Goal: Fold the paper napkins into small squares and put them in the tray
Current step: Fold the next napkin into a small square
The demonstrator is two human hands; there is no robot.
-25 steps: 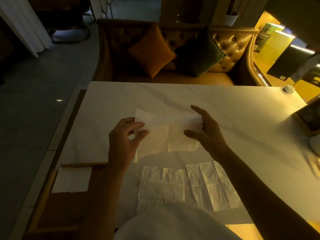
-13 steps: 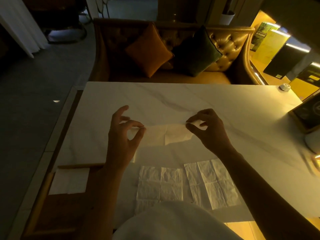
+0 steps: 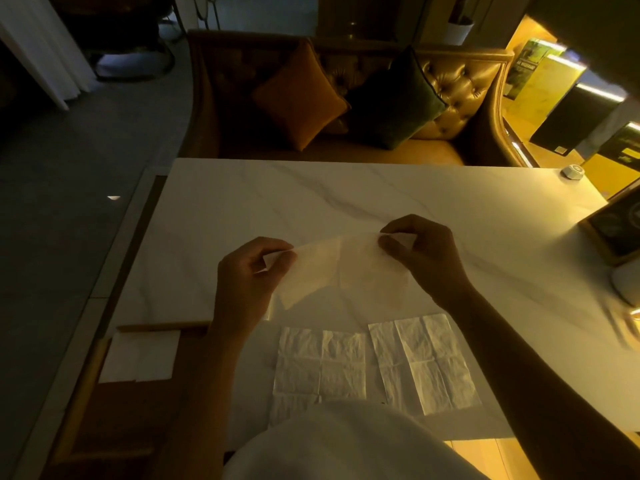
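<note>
Dim rm, warm light from R side. White marble table (image 3: 346, 188) w/ three napkins in work area.

Napkin in hand (image 3: 341, 268): lifted off table top, spread betw. both hands, translucent, centre crease visible. Far L corner pinched by left hand (image 3: 247, 282), thumb + fingers closed on paper. Far R corner pinched by right hand (image 3: 420, 252), fingertips closed on paper likewise. Lower edge hanging near table; contact w/ surface cannot be told.

Two flat napkins nearer body, unfolded, creased in grid: left flat napkin (image 3: 320, 365) and right flat napkin (image 3: 424, 362), side by side, narrow gap betw., not touching. Near edge of left one hidden under white garment (image 3: 346, 445).

Wooden tray (image 3: 86, 389) at table's L edge, beside L forearm. One folded napkin (image 3: 140, 356) lying in its far end, white, roughly square.

Beyond table: tufted sofa (image 3: 450, 84) w/ orange cushion (image 3: 299, 98) and dark green cushion (image 3: 394, 98), touching. Small round object (image 3: 573, 171) at far R table corner; type unclear.
</note>
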